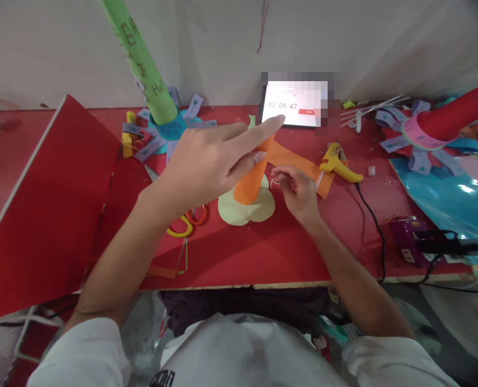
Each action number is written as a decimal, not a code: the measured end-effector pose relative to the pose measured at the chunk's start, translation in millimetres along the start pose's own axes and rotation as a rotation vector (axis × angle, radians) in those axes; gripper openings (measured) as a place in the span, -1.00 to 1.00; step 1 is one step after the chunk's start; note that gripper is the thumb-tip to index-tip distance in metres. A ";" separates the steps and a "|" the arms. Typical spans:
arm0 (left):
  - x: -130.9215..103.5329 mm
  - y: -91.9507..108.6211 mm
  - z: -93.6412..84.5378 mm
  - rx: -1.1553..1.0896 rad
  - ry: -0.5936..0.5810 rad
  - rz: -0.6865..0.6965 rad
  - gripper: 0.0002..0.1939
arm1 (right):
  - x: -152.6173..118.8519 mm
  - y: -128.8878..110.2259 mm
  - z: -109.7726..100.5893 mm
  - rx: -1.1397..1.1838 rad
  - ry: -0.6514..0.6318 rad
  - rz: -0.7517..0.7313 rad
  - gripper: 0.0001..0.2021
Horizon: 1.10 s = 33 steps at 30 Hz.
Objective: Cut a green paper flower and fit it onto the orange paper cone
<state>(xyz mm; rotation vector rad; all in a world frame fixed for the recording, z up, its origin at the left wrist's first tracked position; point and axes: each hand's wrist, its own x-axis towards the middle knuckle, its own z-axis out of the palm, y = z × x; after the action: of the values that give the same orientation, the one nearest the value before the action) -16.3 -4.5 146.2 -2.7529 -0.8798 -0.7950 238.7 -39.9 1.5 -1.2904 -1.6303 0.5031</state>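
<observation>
An orange paper tube (pixel 248 186) stands upright on a pale yellow, petal-shaped paper base (pixel 233 210). My left hand (pixel 207 161) is closed around the upper part of the tube, with thumb and index finger along it. Just right of the base, my right hand (pixel 297 194) has its fingers curled in. A thin whitish strand shows by its fingertips; whether they grip it is unclear. Behind that hand lies an orange paper strip (pixel 289 156). Scissors (pixel 180 228) with yellow and red handles lie partly under my left arm.
A yellow glue gun (pixel 341 164) rests at right, its cord running to a purple power box (pixel 408 239). A screen (pixel 293 105) leans at the back wall. Decorated green (pixel 142 64) and red (pixel 460 113) paper tubes stand either side. A red board (pixel 53 215) rises at left.
</observation>
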 end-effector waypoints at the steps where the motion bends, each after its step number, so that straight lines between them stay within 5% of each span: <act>1: -1.4 -1.8 -3.6 0.014 -0.006 0.017 -0.51 | -0.3 -1.2 -0.2 -0.012 0.001 -0.007 -0.72; 11: -6.2 -0.3 -15.4 0.138 0.011 0.105 -0.50 | 0.0 -8.3 -0.6 -0.059 -0.007 -0.050 -0.77; 21: 7.7 9.3 -6.0 -0.076 0.133 -0.007 -0.74 | 0.2 -9.6 1.0 -0.066 -0.032 -0.073 -0.77; 27: 7.4 19.8 -0.8 -0.216 0.017 -0.171 -0.71 | -0.5 -4.2 3.2 -0.052 -0.046 -0.073 -0.82; 33: 4.8 21.3 2.0 -0.242 0.085 -0.213 -0.66 | -1.2 -2.8 3.5 -0.077 -0.072 -0.070 -0.83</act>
<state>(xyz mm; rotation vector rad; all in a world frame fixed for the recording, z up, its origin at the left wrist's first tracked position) 0.1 -18.9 147.5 -2.8324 -1.1423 -1.1156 234.2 -41.2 1.6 -1.2794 -1.7633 0.4521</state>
